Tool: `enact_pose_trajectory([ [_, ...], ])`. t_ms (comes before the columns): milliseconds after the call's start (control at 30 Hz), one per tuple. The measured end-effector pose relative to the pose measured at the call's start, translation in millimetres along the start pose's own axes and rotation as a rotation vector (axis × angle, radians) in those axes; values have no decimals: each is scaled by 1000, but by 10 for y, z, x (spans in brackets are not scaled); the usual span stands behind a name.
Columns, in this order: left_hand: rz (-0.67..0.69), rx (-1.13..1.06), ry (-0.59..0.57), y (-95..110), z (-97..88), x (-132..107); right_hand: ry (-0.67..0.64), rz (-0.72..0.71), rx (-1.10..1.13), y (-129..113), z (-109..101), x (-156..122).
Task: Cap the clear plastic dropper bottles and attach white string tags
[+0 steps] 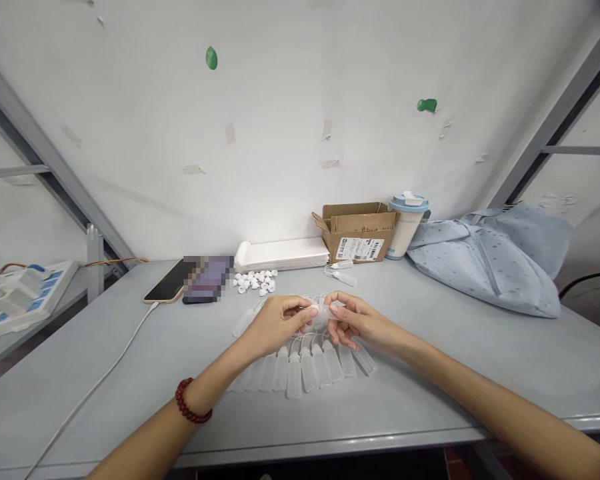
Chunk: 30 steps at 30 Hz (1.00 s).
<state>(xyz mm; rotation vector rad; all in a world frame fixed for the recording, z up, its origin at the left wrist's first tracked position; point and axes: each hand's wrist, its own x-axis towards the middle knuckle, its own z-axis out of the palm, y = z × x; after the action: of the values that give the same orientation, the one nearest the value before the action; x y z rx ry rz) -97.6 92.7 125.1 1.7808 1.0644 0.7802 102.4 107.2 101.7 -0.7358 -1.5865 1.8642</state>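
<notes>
My left hand (280, 321) and my right hand (353, 320) meet over the grey table (480, 360), fingers pinched on one small clear plastic bottle (321, 316) held between them. A red bead bracelet (190, 402) circles my left wrist. Just below the hands, several clear squeeze bottles (305, 365) lie side by side in a row. A pile of small white caps (254, 281) sits behind the hands. One more clear bottle (341, 275) lies alone near the cardboard box.
A phone (166, 287) with a white cable and a second dark device lie at the back left. A white tray stack (283, 255), an open cardboard box (357, 233), a lidded cup (405, 227) and a blue cloth bag (485, 257) line the wall.
</notes>
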Motion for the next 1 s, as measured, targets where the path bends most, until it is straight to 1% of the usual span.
enact_pose_trajectory([
  [133, 50, 14, 36, -3, 6, -1, 12, 16, 5, 3, -2, 0],
  [233, 57, 43, 52, 3, 8, 1, 9, 13, 12, 4, -5, 2],
  [333, 40, 60, 12, 3, 9, 0, 4, 10, 17, -5, 4, 2],
  [500, -34, 66, -53, 1, 17, -15, 6, 29, -2, -36, 30, -5],
  [700, -8, -14, -84, 14, 35, -30, -5, 56, 6, -35, 22, -6],
  [800, -9, -31, -70, 5, 47, -24, -7, 58, -2, -27, 17, -8],
  [867, -21, -52, -37, 11, 43, -18, 2, 38, -23, -23, 13, -8],
  [1000, -27, -26, 60, 37, -2, -6, 120, -72, -146, -33, 7, -11],
])
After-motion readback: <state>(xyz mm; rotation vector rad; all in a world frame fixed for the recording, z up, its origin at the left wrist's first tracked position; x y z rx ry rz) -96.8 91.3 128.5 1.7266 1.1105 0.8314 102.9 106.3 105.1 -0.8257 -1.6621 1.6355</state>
